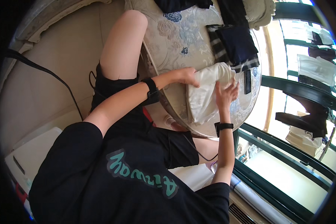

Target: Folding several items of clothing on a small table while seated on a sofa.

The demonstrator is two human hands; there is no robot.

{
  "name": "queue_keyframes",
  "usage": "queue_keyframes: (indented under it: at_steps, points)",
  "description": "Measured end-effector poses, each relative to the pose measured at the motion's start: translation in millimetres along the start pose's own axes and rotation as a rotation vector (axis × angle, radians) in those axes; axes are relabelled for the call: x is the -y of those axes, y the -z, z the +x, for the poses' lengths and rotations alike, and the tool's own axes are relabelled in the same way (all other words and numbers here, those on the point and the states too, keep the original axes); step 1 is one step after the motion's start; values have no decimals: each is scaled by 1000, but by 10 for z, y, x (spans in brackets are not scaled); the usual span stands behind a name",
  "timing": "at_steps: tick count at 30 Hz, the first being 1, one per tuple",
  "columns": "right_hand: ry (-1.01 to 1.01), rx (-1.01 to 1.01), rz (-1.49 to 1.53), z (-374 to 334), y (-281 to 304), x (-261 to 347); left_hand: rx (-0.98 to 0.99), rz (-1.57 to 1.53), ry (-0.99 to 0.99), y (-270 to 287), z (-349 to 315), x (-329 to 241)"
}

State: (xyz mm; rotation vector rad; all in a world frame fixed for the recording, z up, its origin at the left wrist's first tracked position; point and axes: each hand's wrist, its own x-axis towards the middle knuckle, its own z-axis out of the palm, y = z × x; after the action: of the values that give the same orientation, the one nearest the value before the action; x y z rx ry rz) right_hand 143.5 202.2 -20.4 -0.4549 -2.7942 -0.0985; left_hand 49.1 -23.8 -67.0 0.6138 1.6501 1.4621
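A white piece of cloth [203,97], partly folded and wrinkled, lies on the floral-patterned tabletop [168,48]; what garment it is, I cannot tell. At its left edge my left hand [189,77] grips the fabric, with the thumb showing and the other fingers mostly hidden. My right hand [227,95] rests over the cloth's right side, fingers spread apart. Just beyond the cloth sits a folded stack, with a dark navy garment [238,44] on top of a black-and-white checked one [217,41].
A slim black rectangular object [248,82] lies near the table's right rim. More dark clothing [183,4] is at the far edge. A green-framed window [298,91] stands to the right, with laundry hanging beyond it. A black cable [59,78] runs down on the left.
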Motion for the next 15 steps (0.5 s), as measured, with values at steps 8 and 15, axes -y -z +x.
queue_keyframes:
  at_steps: [8, 15]
  points:
    - [-460, 719, 342, 283, 143, -691, 159, -997, 218, -27, -294, -135]
    - [-554, 844, 648, 262, 322, -749, 143, -1141, 237, -132, -333, -113]
